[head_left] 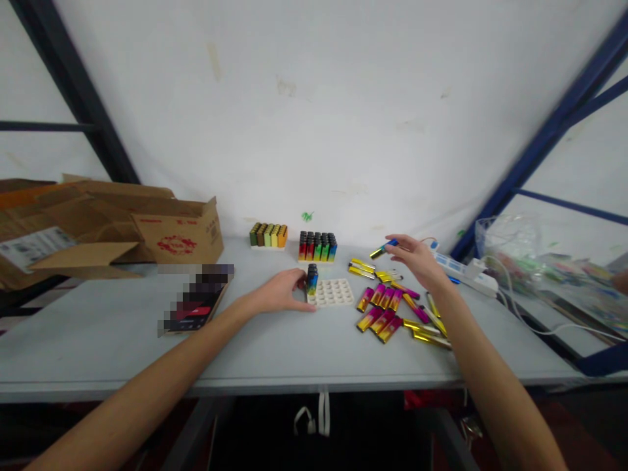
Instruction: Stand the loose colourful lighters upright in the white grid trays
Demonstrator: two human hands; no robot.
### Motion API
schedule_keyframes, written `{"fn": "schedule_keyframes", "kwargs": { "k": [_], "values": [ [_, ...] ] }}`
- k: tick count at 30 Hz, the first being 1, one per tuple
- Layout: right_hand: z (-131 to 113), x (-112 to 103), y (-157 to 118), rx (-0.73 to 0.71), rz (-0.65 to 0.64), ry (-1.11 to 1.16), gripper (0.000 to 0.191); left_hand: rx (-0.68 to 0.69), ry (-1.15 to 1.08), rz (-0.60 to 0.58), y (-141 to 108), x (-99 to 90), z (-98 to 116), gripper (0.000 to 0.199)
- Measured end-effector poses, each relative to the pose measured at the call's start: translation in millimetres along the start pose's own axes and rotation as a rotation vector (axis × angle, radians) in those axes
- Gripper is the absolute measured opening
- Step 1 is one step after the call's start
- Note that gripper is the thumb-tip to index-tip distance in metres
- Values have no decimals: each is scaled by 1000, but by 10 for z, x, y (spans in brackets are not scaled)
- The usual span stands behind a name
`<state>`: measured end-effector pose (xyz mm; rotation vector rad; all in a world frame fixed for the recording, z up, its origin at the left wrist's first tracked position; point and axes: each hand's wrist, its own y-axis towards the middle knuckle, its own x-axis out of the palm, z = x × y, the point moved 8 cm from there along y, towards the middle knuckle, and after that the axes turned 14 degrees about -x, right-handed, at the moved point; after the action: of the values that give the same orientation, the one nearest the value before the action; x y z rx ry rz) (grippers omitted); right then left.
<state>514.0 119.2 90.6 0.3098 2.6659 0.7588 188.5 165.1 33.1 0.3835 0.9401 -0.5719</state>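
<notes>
A white tray (335, 292) with rows of round holes lies mid-table; several blue-and-yellow lighters (313, 280) stand upright at its left end. My left hand (283, 292) rests at that end, thumb and fingers apart around the tray's corner and beside the lighters. To the right, my right hand (413, 256) pinches a blue-and-yellow lighter (383, 249) above the table. Loose pink-and-yellow lighters (383, 320) lie between the tray and my right forearm, with yellow ones (362, 267) behind and beside them.
Two filled trays stand by the wall, one with red, green and blue lighters (318, 247), one with green-to-orange lighters (268, 235). Cardboard boxes (181, 235) and a partly pixelated phone (199, 307) are left. A power strip (466, 273), cable and plastic bag (510, 248) are right.
</notes>
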Motion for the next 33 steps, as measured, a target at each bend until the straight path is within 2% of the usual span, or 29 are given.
{"fn": "schedule_keyframes", "kwargs": {
  "k": [4, 10, 13, 16, 23, 28, 33],
  "values": [
    [-274, 409, -12, 33, -30, 233, 39, 1, -3, 6, -6, -6, 10, 67],
    [-598, 1127, -184, 63, -210, 491, 39, 18, 2, 22, -10, -10, 17, 66],
    [-630, 1400, -298, 58, -251, 506, 42, 30, 4, 23, -10, -3, 19, 66],
    [-540, 1581, -396, 116, -238, 537, 43, 33, 5, 23, -8, 0, 22, 67],
    [-260, 1728, -568, 344, -122, 592, 47, 17, 24, 7, 4, 7, 26, 66],
    [-207, 1649, -593, 323, -38, 525, 39, 19, 15, -2, 5, 13, 23, 67],
    [-204, 1628, -593, 321, -33, 490, 37, 19, 11, 5, 10, 18, 14, 67]
  ]
}}
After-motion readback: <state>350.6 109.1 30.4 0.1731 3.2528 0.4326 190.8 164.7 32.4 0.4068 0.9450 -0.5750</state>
